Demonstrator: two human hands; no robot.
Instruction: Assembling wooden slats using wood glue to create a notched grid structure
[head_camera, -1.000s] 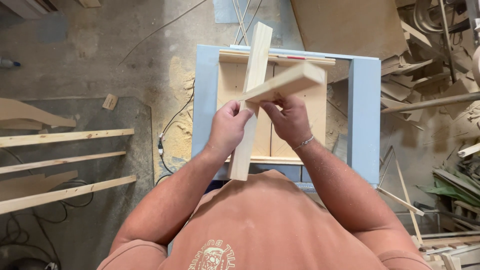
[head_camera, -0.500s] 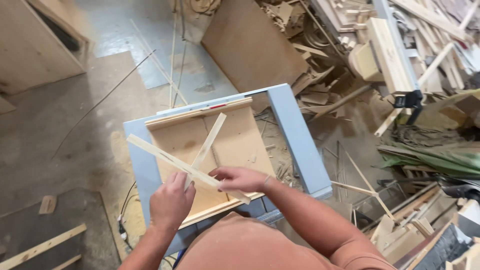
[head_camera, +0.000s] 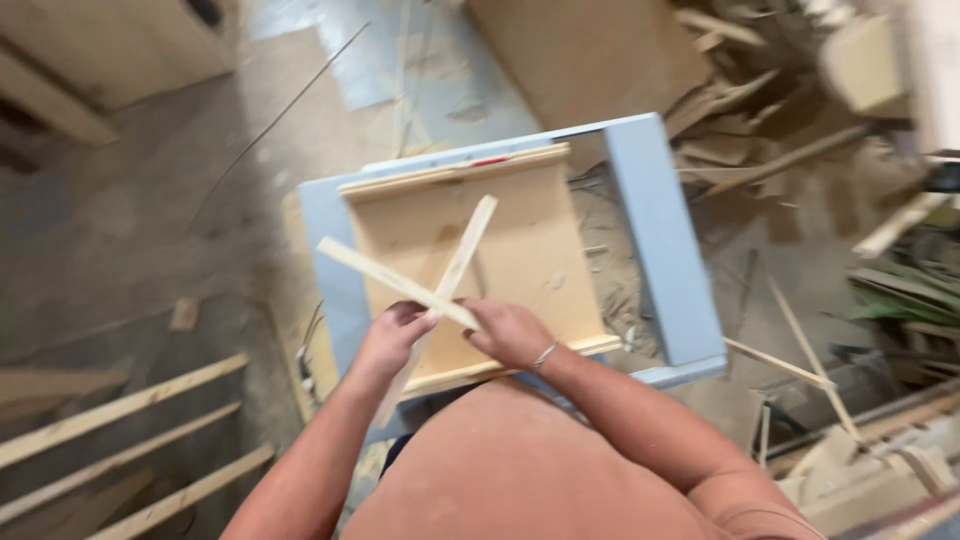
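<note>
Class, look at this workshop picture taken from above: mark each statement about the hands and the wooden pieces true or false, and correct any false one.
1. The two pale wooden strips are crossed. True.
2. The left hand and the right hand both grip the strips. True.
3. The strips are held over a round red metal table. False: a blue-framed bench with a pale wooden board.
4. The right wrist is bare. False: it wears a thin silver bracelet.
</note>
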